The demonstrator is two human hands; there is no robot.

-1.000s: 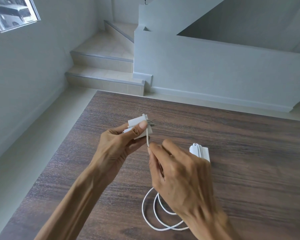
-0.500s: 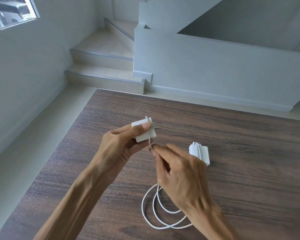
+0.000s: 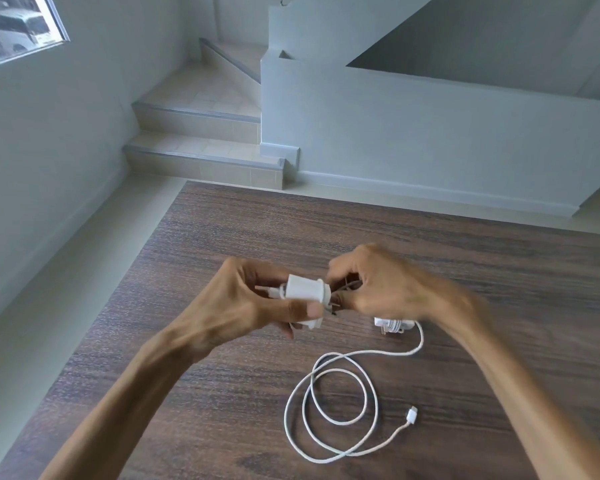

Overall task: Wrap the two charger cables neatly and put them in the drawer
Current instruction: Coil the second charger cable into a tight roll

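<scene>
Head view: two hands work on one white charger above the bench (image 3: 222, 237).

Left hand (image 3: 243, 306) grips the charger block (image 3: 303, 296), its prongs pointing right. Right hand (image 3: 378, 285) is at the prongs, fingers curled, blurry; I cannot tell what they pinch. The second charger (image 3: 394, 324) lies on the bench just below the right hand, and its loose cable (image 3: 340, 403) trails toward the person.
</scene>
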